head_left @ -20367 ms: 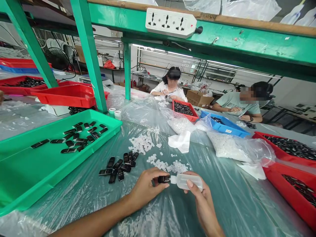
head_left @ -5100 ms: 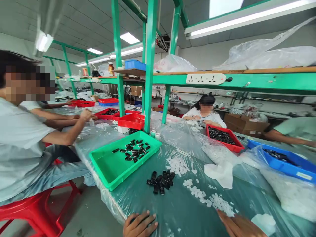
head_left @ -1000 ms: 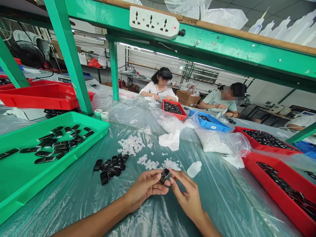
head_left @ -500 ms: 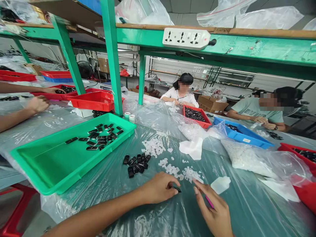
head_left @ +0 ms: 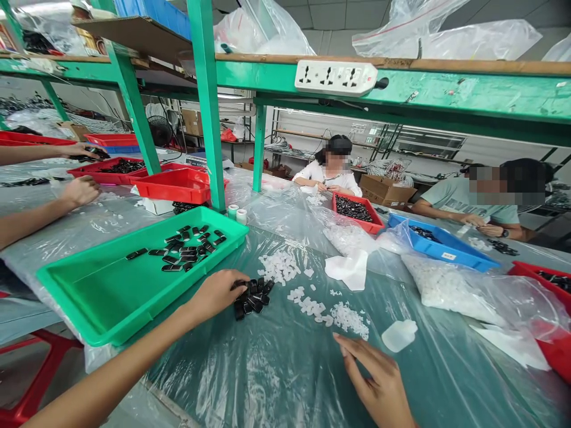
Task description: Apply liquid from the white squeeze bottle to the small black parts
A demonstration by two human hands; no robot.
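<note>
A green tray [head_left: 107, 291] of black parts [head_left: 188, 254] stands by the tabletop's [head_left: 267, 368] left edge. Beside it, the person's left hand [head_left: 218, 292] touches a black pile [head_left: 255, 298]. The right hand [head_left: 375, 374], fingers stretched, is near white bits [head_left: 350, 319] and a bottle [head_left: 399, 336].

The heaped pieces [head_left: 255, 297] at the frame's centre are black. At left, the large tray [head_left: 102, 330] is bright green; at right, the smaller tray [head_left: 430, 246] is blue, its label [head_left: 448, 256] white. The bottle [head_left: 399, 336], lower right, is milky white; the beam [head_left: 259, 74] above, green.
</note>
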